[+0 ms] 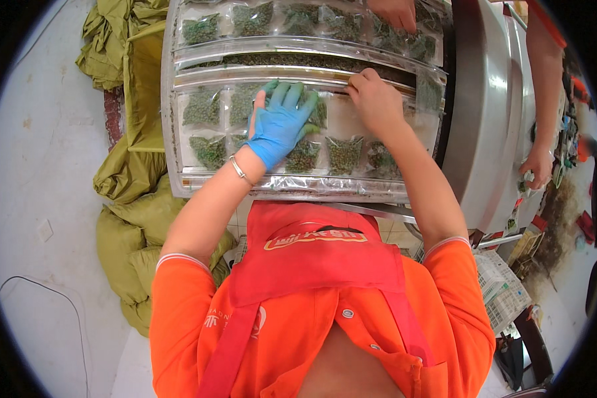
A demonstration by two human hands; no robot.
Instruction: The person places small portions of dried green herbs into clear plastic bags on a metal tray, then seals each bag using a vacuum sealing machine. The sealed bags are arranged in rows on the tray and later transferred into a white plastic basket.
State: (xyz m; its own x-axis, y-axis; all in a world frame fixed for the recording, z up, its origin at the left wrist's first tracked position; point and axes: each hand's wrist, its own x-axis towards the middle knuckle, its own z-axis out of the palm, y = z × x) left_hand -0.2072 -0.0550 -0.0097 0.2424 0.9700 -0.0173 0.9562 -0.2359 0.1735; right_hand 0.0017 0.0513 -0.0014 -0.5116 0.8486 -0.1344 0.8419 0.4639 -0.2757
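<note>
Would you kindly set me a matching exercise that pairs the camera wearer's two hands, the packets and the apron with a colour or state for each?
Things:
1. Left hand
2. Right hand
3. Packets
4. Apron

Colours or states:
A. Red, worn over an orange shirt
B. Bare, with no glove
C. Clear, with green contents
D. Gloved in blue, with green at the fingertips

Right pairs: 1-D, 2-B, 3-C, 4-A
</note>
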